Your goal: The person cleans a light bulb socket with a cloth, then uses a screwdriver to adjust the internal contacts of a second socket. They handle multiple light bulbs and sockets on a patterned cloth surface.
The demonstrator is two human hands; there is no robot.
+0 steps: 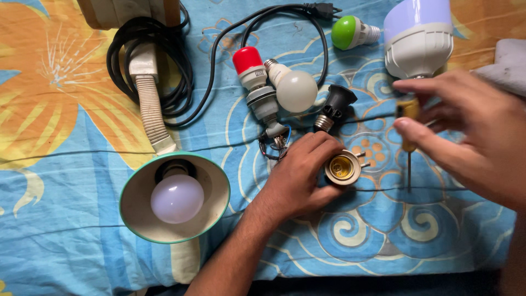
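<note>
We had left hand [298,175] clamped on lamp socket [342,168], right hand [471,131] pinching screwdriver [408,123]; terminal screws probably next, tip needs aligning.

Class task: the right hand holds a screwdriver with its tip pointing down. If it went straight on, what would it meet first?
Probably the blue patterned cloth just beside the lamp socket; the screwdriver in the right hand seems to miss it.

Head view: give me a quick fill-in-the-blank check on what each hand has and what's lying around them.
1. The left hand holds a round lamp socket with a ____ metal inside.
2. The right hand holds a screwdriver with a ____ handle.
3. The desk lamp has a ____ rimmed shade.
4. The bulb beside the white bulb has a ____ dome.

Missing words: brass-coloured; yellow; green; red
</note>
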